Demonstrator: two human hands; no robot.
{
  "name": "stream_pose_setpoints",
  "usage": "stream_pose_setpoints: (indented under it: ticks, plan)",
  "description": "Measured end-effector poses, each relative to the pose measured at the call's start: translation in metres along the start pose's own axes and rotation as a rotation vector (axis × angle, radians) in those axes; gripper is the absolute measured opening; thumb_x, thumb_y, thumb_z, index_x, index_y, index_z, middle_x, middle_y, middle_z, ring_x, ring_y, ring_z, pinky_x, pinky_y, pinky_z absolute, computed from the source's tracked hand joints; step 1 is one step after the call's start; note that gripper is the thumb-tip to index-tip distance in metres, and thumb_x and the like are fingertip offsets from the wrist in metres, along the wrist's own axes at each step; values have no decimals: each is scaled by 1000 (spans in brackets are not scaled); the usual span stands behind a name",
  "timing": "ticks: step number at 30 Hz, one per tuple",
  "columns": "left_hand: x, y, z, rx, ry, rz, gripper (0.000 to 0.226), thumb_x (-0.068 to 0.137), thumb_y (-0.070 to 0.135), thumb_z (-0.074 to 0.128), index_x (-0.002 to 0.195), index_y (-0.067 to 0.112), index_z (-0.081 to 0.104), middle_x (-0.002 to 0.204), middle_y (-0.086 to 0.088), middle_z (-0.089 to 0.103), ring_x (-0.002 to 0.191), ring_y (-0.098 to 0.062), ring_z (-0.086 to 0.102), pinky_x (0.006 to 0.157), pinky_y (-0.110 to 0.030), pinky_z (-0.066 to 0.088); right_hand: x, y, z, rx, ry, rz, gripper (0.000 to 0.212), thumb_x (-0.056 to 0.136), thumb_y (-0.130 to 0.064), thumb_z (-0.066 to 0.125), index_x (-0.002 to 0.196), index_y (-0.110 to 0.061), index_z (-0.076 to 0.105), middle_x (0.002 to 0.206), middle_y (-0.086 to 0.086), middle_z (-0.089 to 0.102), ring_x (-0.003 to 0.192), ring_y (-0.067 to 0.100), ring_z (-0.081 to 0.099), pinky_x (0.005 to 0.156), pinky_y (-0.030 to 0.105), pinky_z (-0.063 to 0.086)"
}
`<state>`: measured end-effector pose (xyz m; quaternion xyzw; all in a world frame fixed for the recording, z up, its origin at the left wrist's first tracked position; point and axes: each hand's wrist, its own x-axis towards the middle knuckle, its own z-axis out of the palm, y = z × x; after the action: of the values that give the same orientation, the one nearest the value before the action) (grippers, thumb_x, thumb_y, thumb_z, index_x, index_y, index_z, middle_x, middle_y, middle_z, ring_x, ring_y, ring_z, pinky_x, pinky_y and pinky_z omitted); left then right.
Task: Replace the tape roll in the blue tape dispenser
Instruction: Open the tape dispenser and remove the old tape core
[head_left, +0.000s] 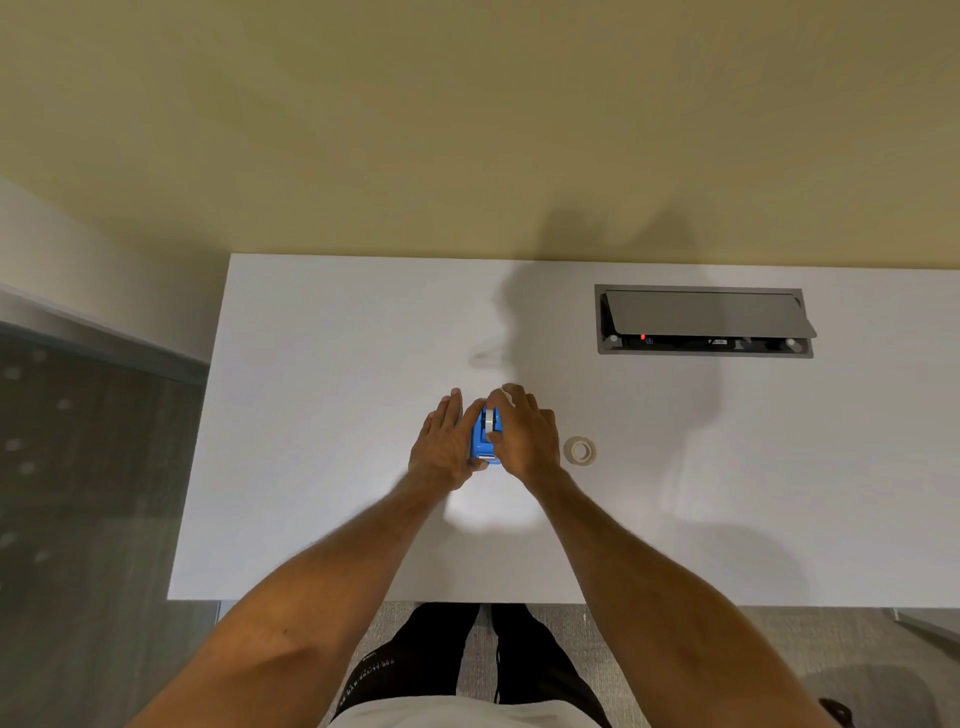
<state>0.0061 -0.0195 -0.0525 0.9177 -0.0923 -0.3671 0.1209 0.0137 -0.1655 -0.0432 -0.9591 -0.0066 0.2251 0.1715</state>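
On the white worktop (337, 467), the left hand (441, 447) flat-braces the blue tape dispenser (485, 441) while the right hand (522, 434) pinches its tape roll (489, 420), likely seating or lifting it; a second roll (580, 450) lies just beside.

Nothing is showing clearly enough to read. A line of small white characters is running down the leg of the person's black trousers (379, 675), but the print is coming out too small and blurred to make out. Inside the grey recessed power box with its hinged lid (701, 319), set into the white worktop (337, 338), a small white label is sitting near a red light, and it too is staying illegible.
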Motion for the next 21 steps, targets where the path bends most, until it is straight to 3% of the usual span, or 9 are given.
stream_pose_setpoints:
  ticks: [10, 17, 21]
  plan:
    - [0, 0, 0, -23, -37, -3, 100, 103, 50, 65, 174, 22, 1, 182, -11, -10, 172, -31, -6, 141, -46, 7, -4, 0, -5, -19, 2, -18, 55, 99, -41, 72, 143, -22, 47, 150, 2, 51, 129, 19, 61, 112, 34, 50]
    - [-8, -3, -4, -119, -92, 31, 105, 105, 35, 69, 173, 19, -9, 182, -11, -12, 172, -30, -5, 141, -48, 9, -11, -2, -12, -14, 2, -37, 50, 103, -40, 66, 146, -23, 47, 158, 0, 45, 133, 19, 59, 115, 34, 48]
    - [-20, -8, -7, -156, -62, 57, 96, 108, 28, 63, 173, 13, -6, 183, -9, -5, 172, -26, -3, 141, -43, 10, -20, -4, -16, 51, 50, -49, 45, 105, -37, 64, 144, -23, 50, 158, -1, 44, 133, 16, 57, 113, 32, 48]
